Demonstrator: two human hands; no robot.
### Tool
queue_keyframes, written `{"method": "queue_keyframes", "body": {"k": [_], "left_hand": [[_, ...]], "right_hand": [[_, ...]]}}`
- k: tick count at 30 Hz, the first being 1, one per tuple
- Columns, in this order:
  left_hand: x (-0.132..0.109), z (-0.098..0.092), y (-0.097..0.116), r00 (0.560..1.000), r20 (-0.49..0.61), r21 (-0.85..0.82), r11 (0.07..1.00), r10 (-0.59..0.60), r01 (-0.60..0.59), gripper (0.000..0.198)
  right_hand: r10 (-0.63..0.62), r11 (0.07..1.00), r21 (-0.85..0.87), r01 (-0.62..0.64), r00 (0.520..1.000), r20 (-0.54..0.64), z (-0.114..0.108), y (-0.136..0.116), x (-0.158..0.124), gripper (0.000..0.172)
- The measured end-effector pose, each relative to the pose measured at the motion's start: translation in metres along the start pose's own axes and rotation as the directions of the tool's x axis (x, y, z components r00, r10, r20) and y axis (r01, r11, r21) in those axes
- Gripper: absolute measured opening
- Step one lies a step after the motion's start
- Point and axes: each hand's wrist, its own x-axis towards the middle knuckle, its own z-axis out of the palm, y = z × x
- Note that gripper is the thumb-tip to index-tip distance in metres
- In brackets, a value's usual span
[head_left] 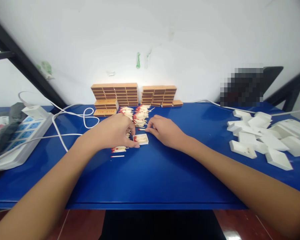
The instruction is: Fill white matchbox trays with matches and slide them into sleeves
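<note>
- Our left hand (pixel 117 131) pinched the tray (pixel 144 144) around its nine o'clock end, thumb at the near side and forefinger toward the far one.
- Our right hand (pixel 165 131), at two o'clock from the tray, had thumb and forefinger pressed together on the plain end of a match (pixel 141 129), its red head toward nine o'clock, just beyond the tray's twelve o'clock side.
- We judged the tray to be thin card, light and easily crushed; a gentle hold on its long sides seemed best, since a hard squeeze could bow them.
- Loose sticks (pixel 140 138) filled it, heads mostly toward nine o'clock, and we reckoned they could slide if it tipped.
- We took the single match to be nearly weightless, stiff but easily snapped, best held by bare wood, clear of the head.
- At twelve o'clock lay a pile (pixel 140 116), with boxes (pixel 126 95) behind at eleven.
</note>
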Motion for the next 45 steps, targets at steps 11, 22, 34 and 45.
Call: {"method": "queue_keyframes", "body": {"k": [11, 22, 34, 45], "left_hand": [[-0.001, 0.0, 0.002, 1.0, -0.012, 0.011, 1.0, 0.002, -0.002, 0.031], [0.0, 0.001, 0.0, 1.0, 0.001, 0.008, 1.0, -0.003, 0.003, 0.033], [-0.001, 0.0, 0.0, 1.0, 0.001, 0.001, 1.0, -0.004, 0.004, 0.032], [-0.001, 0.0, -0.001, 1.0, 0.005, -0.003, 1.0, -0.022, 0.022, 0.034]], "right_hand": [[-0.082, 0.995, 0.05, 0.083, 0.997, -0.008, -0.019, -0.008, -0.013, 0.011], [-0.172, 0.975, 0.131, 0.182, 0.982, -0.084, -0.002, -0.009, -0.011, 0.008], [-0.156, 0.981, 0.101, 0.167, 0.981, -0.113, 0.013, 0.003, 0.008, 0.011], [-0.179, 0.977, 0.091, 0.191, 0.976, -0.127, 0.016, 0.001, 0.011, 0.019]]}}
